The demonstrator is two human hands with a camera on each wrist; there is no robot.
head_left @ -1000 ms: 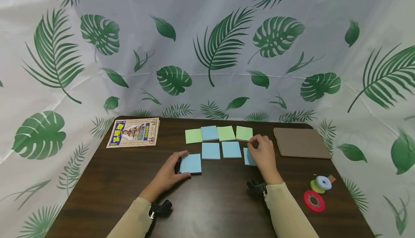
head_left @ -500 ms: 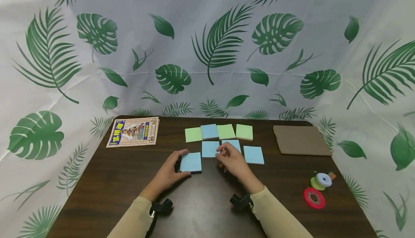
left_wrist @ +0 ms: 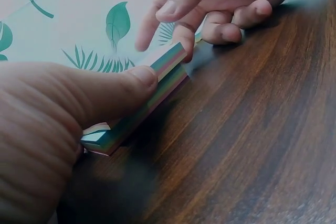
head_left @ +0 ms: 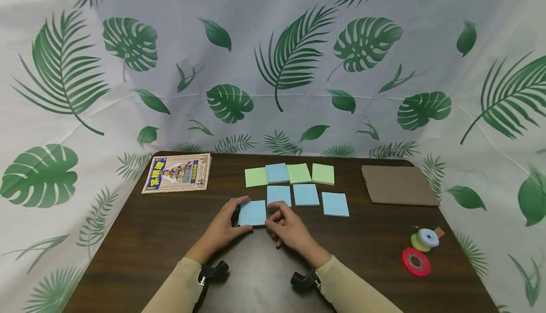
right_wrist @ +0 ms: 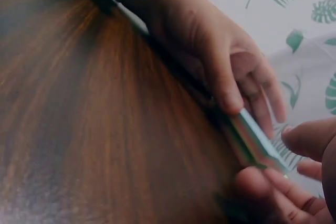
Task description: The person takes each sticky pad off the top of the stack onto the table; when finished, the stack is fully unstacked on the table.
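Head view, book (head_left: 177,173) cover, writing unreadable

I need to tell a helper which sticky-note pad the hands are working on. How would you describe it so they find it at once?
On the dark wooden table, past the picture book at the far left, sticky notes lie in two rows. The pad is the blue one at the near row's left end, between the left hand and right hand. Unlike the single flat sheets beside it, it is a thick stack with striped coloured edges.
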